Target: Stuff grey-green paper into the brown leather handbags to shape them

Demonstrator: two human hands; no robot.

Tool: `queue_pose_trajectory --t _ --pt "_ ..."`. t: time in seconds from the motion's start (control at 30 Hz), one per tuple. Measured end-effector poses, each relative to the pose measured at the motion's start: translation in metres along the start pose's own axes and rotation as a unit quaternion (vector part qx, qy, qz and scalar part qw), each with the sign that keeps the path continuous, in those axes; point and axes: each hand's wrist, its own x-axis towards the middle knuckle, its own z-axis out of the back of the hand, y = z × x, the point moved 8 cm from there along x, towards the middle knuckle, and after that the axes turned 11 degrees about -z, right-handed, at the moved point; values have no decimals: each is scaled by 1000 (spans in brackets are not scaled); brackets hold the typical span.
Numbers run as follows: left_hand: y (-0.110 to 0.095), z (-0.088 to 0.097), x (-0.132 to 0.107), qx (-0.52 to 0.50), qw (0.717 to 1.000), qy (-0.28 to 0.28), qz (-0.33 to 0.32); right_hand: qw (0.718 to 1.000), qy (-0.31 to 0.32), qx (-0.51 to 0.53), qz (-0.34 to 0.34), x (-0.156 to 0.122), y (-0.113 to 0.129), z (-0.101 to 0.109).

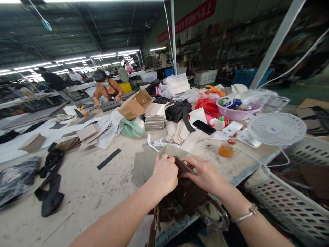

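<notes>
Near the counter's (84,192) front edge, both hands grasp a dark brown bag (183,197) of soft, creased, leather-like material that sags over the edge toward the wearer. The left hand (164,173) is curled over the bag's upper rim, knuckles up and fingers tucked out of sight inside the opening; the right hand (204,173) pinches the opposite side of the rim between thumb and fingers, and a thin metal bangle (244,216) circles its wrist. A tan strap with a metal fitting (155,219) hangs from the bag below the left forearm. Just beyond the hands lie flat grey-green sheets (146,163) with straight-cut edges, touching the bag's far side. The counter surface is pale, scuffed and marked with dark streaks. To the left rest limp black straps (50,178) and a narrow flat black strip (109,159). To the right, a white plastic lattice basket (290,192) stands off the counter's edge, with a round white wire-grille fan (277,128) above it and a small bottle of amber liquid (227,148) near the fan. Farther back stand fanned stacks of beige cut pieces (177,132), a squared pile of grey card sheets (154,118), a black phone (204,127), a pink plastic basin (238,111) and an open brown cardboard box (135,104). Beyond these, a seated person in a brown top (106,90) works at the same counter, with other people at long benches under fluorescent strip lights.
</notes>
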Motion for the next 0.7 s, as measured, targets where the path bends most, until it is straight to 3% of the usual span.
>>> queue_pose_trajectory --t 0.23,0.37,0.43,0.5,0.6,0.7 --pt "2 3 -5 -3 1000 -5 1 993 41 -90 66 0 11 -9" --pt "12 7 -13 -65 998 9 7 992 41 -101 71 -1 12 -10" --pt "16 14 -19 -116 993 -20 -9 992 40 -102 66 -1 13 -10" --pt "25 23 -27 -157 984 -83 -2 992 37 -109 57 0 12 -10" --pt "35 33 -38 -167 973 -156 12 991 32 -119 49 1 11 -10" --pt "24 27 -33 -133 982 -118 -65 990 28 -127 53 2 10 -10"
